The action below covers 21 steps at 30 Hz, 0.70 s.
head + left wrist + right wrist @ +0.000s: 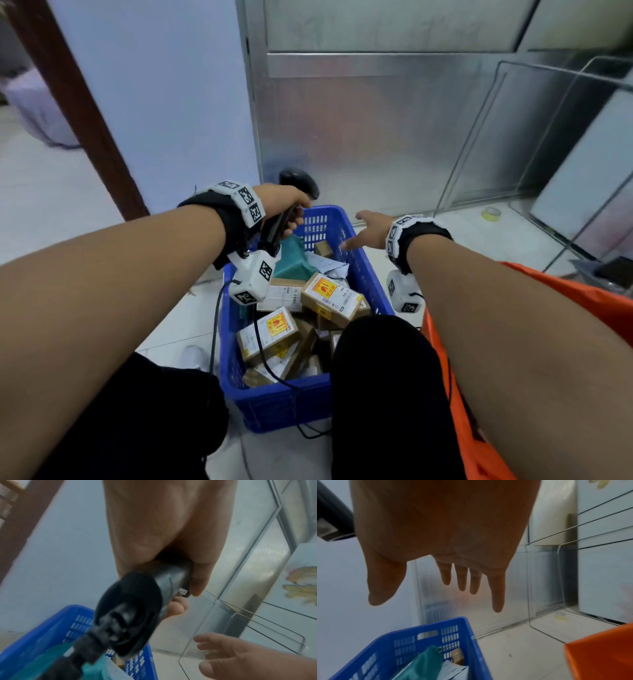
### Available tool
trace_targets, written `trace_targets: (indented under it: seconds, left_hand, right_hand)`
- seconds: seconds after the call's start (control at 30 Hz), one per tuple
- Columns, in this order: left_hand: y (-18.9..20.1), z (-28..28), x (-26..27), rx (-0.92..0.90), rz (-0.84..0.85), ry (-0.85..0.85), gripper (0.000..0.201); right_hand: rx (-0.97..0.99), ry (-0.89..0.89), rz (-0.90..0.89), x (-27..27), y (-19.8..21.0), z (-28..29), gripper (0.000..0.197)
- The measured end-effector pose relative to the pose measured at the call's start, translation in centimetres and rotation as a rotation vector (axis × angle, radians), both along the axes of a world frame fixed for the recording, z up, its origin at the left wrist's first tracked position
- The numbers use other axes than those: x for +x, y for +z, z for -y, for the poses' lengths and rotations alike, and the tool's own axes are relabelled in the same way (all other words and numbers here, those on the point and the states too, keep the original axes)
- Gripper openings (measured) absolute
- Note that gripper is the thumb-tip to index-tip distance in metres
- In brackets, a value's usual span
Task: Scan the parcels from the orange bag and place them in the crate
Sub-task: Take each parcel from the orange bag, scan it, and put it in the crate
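— Tiled floor, a metal panel behind; how full is the blue crate (356,246)?

— Piled with boxed parcels (330,294). Left hand (282,205) grips the scanner (298,180); right hand (371,231) hovers empty above the crate's far corner, fingers spread.

— And the orange bag (599,308)?

— Beside the right arm. Its inside is hidden, so I can't tell what's left, but another parcel probably comes next

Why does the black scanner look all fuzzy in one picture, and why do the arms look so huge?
Left wrist view: the black handheld scanner sits very close to the lens, so it is out of focus and smeared. Head view: the wide-angle lens stretches both forearms near the edges, while the blue plastic crate stays fairly sharp. Right wrist view: the open right hand is close and dim, its fingers slightly soft.
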<state>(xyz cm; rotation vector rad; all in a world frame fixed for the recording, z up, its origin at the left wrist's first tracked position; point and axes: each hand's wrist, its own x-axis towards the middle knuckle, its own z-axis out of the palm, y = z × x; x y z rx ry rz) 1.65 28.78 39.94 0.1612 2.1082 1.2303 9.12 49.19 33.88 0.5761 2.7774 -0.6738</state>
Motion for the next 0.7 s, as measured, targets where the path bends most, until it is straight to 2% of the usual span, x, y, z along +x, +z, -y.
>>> trace_targets:
  seconds: [0.07,0.2,0.27,0.33,0.37,0.47,0.57,0.7]
  left_hand:
    - [0.0,-3.7,1.5,0.009,-0.021,-0.067,0.03]
    - [-0.9,-11.9,6.6,0.004,-0.034,-0.257,0.023]
    - [-1.8,-16.4,10.2,-0.034,-0.065,-0.385,0.018]
    - [-3.4,-20.8,13.8,-0.089,-0.133,-0.527,0.014]
    - [-4.3,-22.7,15.6,-0.127,-0.186,-0.612,0.014]
    - [-8.2,-28.5,20.9,-0.194,-0.296,-0.827,0.017]
    - [-13.0,-32.6,24.9,-0.219,-0.28,-0.9,0.015]
    - [-21.4,-36.1,27.1,-0.267,-0.152,-0.891,0.009]
  right_hand:
    - [0.02,-0.117,-0.031,2.8,0.5,-3.7,0.085]
    - [0.056,-0.247,0.03,10.6,0.2,-11.7,0.048]
    - [0.075,-0.356,0.073,16.2,-0.7,-15.7,0.039]
    - [0.008,-0.499,0.127,22.4,-2.0,-18.7,0.026]
    - [-0.037,-0.54,0.176,25.5,-3.2,-20.1,0.019]
    - [-0.083,-0.646,0.268,33.5,-7.2,-23.5,0.021]
    - [-0.154,-0.733,0.304,37.5,-12.8,-26.0,0.022]
    - [-0.25,-0.754,0.357,38.8,-21.3,-26.6,0.011]
